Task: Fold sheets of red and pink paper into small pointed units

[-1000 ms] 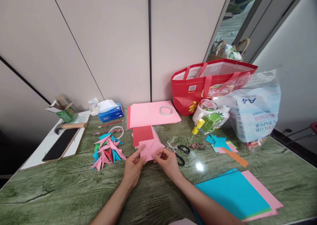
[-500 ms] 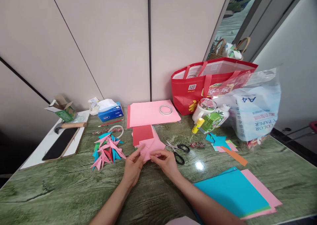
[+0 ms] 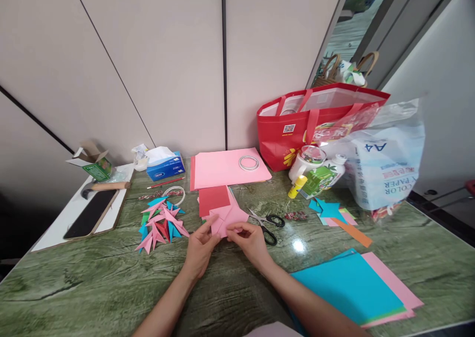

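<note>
A piece of folded pink paper [image 3: 227, 217] with several creases and flaps is held between my two hands. My left hand [image 3: 200, 247] pinches its left edge between thumb and fingers. At its lower right, my right hand [image 3: 251, 240] grips the edge with thumb and fingertips. Just behind it lies a small stack of paper squares with a red sheet [image 3: 213, 201] on top. Black-handled scissors [image 3: 267, 220] rest spread to the right of the paper. Left of my hands is a pile of folded paper pieces [image 3: 163, 223] in pink, blue, red and green.
Large pink sheets [image 3: 222, 171] carry a white ring at the back. Blue sheets [image 3: 345, 287] lie at front right. A glue stick [image 3: 297, 187], red bag [image 3: 278, 144] and A4 paper bag [image 3: 389, 164] stand right. Left are a tissue box [image 3: 166, 168], hammer [image 3: 106, 186] and phone [image 3: 91, 214].
Both hands stay almost in place with the pink paper. The view has shifted very slightly; nothing was let go or taken up.
</note>
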Demonstrator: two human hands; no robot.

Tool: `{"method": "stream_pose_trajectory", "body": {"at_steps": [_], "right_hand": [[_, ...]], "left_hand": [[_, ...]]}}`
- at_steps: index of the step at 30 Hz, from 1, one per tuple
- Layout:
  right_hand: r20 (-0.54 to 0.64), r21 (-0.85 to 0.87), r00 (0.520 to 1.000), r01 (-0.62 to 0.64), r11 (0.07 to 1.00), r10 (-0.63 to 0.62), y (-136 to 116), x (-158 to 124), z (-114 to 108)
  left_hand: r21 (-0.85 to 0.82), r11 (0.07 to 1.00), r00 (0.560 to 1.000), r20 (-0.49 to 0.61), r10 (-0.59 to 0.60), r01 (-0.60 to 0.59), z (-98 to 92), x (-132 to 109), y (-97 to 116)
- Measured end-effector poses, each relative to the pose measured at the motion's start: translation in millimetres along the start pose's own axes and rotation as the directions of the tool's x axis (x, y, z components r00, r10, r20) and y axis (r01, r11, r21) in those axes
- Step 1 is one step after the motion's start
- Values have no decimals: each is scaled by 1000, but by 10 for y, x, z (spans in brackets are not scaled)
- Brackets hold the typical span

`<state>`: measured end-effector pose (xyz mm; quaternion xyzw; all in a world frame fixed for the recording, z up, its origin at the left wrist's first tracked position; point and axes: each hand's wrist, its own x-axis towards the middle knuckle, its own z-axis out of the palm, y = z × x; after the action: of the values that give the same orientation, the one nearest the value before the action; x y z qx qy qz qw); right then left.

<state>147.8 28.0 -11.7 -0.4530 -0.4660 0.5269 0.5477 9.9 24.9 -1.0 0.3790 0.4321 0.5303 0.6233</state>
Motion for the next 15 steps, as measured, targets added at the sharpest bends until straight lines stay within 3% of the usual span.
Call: {"method": "stream_pose_trajectory", "body": {"at_steps": [9,15], "right_hand": [[19,-15,1000,16,1000,-16,-1,-19,16],[-60,-87,998,-10,996,5,-29,-11,6]], "left_hand": [[26,1000,1000,-20,10,-10,-13,16,-34],[-65,998,1000,-28,-12,11,16,-9,-27]]}}
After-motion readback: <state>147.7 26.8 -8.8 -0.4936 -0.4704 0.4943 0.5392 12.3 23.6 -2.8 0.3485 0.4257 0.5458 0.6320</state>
